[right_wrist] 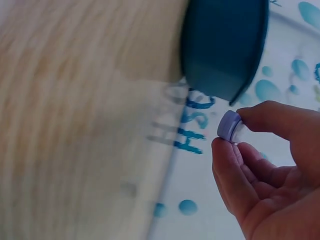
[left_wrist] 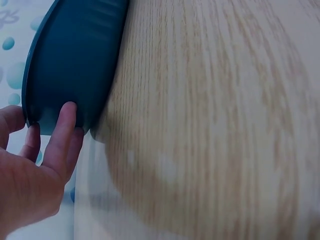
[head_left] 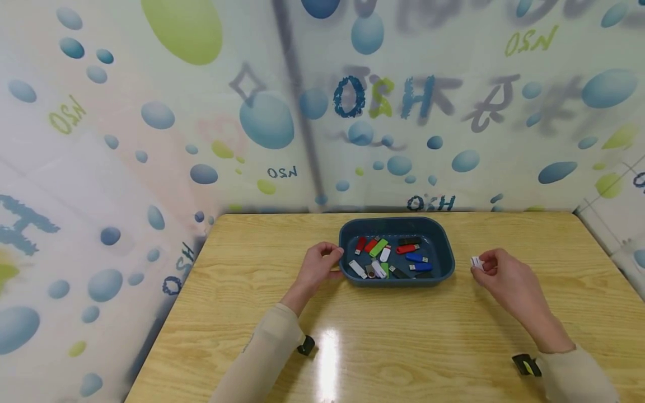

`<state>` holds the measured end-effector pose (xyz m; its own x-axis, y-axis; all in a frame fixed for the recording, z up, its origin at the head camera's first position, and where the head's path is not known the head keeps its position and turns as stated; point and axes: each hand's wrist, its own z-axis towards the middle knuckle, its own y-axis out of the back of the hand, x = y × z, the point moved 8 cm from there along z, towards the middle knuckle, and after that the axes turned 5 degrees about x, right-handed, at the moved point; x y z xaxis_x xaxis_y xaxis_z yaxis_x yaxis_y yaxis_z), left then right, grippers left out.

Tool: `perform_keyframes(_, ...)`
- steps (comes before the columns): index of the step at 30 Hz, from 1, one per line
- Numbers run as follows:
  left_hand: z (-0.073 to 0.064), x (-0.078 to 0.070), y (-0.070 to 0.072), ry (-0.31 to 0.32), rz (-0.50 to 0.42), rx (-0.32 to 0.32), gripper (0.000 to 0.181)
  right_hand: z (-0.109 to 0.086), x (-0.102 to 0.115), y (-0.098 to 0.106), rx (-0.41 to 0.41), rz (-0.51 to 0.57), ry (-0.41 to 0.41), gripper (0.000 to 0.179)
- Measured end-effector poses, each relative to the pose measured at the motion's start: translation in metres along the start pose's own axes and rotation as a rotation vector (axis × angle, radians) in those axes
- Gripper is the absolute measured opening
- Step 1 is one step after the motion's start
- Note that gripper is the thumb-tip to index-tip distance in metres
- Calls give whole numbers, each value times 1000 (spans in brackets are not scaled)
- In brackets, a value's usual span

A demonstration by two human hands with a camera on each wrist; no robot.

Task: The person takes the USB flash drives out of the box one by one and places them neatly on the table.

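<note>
A dark blue plastic bin [head_left: 398,282] stands on the wooden table and holds several USB sticks in red, green, white, blue and black. My left hand [head_left: 316,267] holds the bin's left end; in the left wrist view, fingertips [left_wrist: 67,112] lie against its outer wall near the rim. To the right of the bin, my right hand [head_left: 516,288] pinches a small white USB stick [head_left: 476,262] between thumb and fingers, above the table. In the right wrist view only the rounded end of this stick [right_wrist: 229,125] shows, and the fingers cover part of it.
The wooden table [head_left: 242,280] reaches back to a wall covering [head_left: 322,151] printed with blue and green drops and letters. A black strap piece [head_left: 526,365] sits by the right cuff, another [head_left: 305,345] by the left.
</note>
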<state>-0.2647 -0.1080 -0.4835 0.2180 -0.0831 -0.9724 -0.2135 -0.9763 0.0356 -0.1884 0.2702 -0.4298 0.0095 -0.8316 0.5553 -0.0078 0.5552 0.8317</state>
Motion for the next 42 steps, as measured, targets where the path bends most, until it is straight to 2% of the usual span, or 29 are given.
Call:
perform_keyframes(9,0,0,-1,-15,-13,2,21,9,-22,-18,124,-1,-73,37)
perform_keyframes(16,0,0,-1,-8,2,6,23,14,-30,-26,194,-37,-74,39)
perform_keyframes(23,1,1,-1,-13,5,12,24,17,-30,-28,221,-82,-52,42)
perform_keyframes(33,3,4,0,10,0,16,23,17,-28,-31,246,-111,-76,37)
perform_keyframes(42,0,1,-1,-13,14,3,25,17,-28,-29,254,-122,-104,51)
